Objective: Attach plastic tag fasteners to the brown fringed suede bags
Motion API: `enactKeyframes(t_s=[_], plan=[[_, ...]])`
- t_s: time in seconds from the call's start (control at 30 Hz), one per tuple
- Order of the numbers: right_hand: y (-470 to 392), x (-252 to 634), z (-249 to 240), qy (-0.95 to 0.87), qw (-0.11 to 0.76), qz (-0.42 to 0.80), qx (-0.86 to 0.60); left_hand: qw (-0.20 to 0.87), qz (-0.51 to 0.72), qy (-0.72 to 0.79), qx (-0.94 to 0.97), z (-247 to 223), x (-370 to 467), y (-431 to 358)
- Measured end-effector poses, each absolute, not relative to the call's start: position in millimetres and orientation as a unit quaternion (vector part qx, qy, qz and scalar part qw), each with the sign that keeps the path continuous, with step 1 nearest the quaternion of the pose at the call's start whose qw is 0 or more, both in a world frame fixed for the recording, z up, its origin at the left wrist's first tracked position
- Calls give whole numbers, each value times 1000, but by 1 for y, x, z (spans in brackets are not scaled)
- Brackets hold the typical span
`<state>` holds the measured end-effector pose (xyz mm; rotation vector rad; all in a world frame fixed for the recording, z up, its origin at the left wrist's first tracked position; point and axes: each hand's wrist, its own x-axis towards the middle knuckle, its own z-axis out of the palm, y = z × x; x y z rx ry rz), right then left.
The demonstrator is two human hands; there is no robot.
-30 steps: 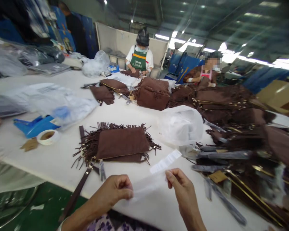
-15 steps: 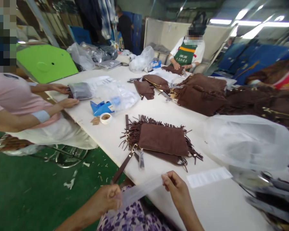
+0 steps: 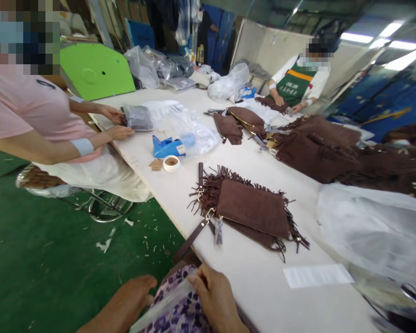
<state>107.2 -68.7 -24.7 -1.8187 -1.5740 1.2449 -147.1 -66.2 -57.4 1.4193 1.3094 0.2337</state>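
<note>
My right hand (image 3: 215, 296) pinches one end of a narrow translucent plastic strip (image 3: 173, 298) over my lap, just off the table edge. The strip slopes down to the left across purple-patterned cloth (image 3: 183, 319). Left of it is my left hand (image 3: 133, 296), its fingers stretched out and thumb apart, with nothing visible in it. In front of my hands, brown fringed pouches (image 3: 253, 206) lie stacked on the white table (image 3: 256, 282). A brown wrist strap (image 3: 194, 238) hangs from them toward the edge, beside a small wrapped tag (image 3: 218, 232).
A white paper strip (image 3: 318, 276) and a large plastic bag (image 3: 374, 231) lie to the right. Ahead are a blue tape dispenser (image 3: 168, 147), a tape roll (image 3: 171, 163) and more brown bags (image 3: 319, 148). One co-worker (image 3: 69, 125) sits left; another (image 3: 296, 85) stands at the back.
Both hands have come down and closer to my lap with the plastic strip. My left hand has let go of its end. The view has turned a little left.
</note>
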Motion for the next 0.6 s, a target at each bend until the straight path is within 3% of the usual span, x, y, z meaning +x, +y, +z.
enactKeyframes(t_s=[0.17,0.37,0.6], plan=[[-54,85,-19,-592,218,457,-627,786,240,403,404,-45,-100,-37],[-53,82,-41,-474,268,531,-649,736,269,500,370,-72,-107,-43],[-44,53,-62,-249,344,649,-630,679,257,564,394,-69,-139,-50]])
